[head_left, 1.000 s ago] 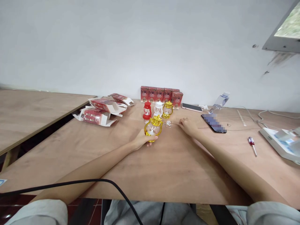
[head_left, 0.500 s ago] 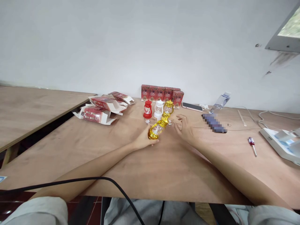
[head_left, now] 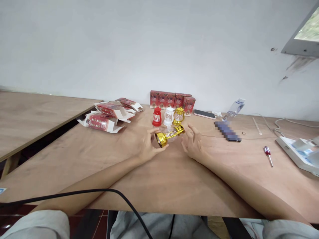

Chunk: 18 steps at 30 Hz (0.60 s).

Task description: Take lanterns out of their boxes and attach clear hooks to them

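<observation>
Your sleeves and lap are cut off at the bottom edge, and a black cable crosses in front of your left forearm. Your left hand holds a gold lantern tipped on its side above the tabletop, grip closed round its base; your fingers hide part of it. Your right hand is just beside the lantern's top, fingers spread wide, holding nothing. Behind stand a red lantern, a white lantern and another gold one, then a row of red boxes at the wall. Opened boxes lie left; a blurred phone and a screwdriver lie right.
</observation>
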### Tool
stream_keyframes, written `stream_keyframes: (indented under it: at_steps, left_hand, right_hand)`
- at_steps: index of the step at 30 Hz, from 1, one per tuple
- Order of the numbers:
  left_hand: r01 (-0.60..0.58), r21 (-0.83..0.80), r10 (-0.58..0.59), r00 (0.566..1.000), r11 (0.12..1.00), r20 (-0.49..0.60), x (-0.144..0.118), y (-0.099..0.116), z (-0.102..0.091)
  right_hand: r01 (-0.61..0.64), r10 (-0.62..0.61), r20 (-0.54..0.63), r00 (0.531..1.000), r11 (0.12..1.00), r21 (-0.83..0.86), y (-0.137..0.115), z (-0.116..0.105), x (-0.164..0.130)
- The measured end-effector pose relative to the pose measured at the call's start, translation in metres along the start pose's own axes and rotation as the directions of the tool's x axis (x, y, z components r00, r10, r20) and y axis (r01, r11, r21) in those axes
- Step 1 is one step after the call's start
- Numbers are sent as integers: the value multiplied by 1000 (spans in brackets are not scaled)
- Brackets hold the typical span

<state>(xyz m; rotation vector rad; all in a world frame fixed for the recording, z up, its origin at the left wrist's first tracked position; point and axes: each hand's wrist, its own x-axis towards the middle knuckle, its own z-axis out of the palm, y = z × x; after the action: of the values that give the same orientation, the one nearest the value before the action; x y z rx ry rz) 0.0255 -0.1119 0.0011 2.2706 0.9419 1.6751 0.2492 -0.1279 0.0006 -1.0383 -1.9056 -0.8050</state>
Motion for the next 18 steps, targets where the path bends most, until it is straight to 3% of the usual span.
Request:
stream_keyframes:
  at_steps: [4,6,9,11,14,18]
  left_hand:
    - [-161,105,165,986,981,-34,7,5,-7]
    - [-246,137,252,967,960,-33,8,10,-9]
    - [-320,180,331,943,930,-35,8,14,-10]
    - [-326,199,334,942,924,-7,7,14,-9]
    - [-322,247,314,947,914,73,6,9,-7]
    - [-364,305,320,929,880,186,3,4,-6]
  right_hand:
    - [-20,-15,277,961,992,123,-7,4,-3]
    - [-19,-53,335,941,978,206,-15,3,-2]
    - [-38,-41,239,970,948,316,-29,-2,-1]
    - [-34,1,87,996,923,382,-35,-7,-1]
    - [24,23,-105,994,906,422,-40,-11,-2]
    - [37,3,-98,995,917,397,-39,-11,-1]
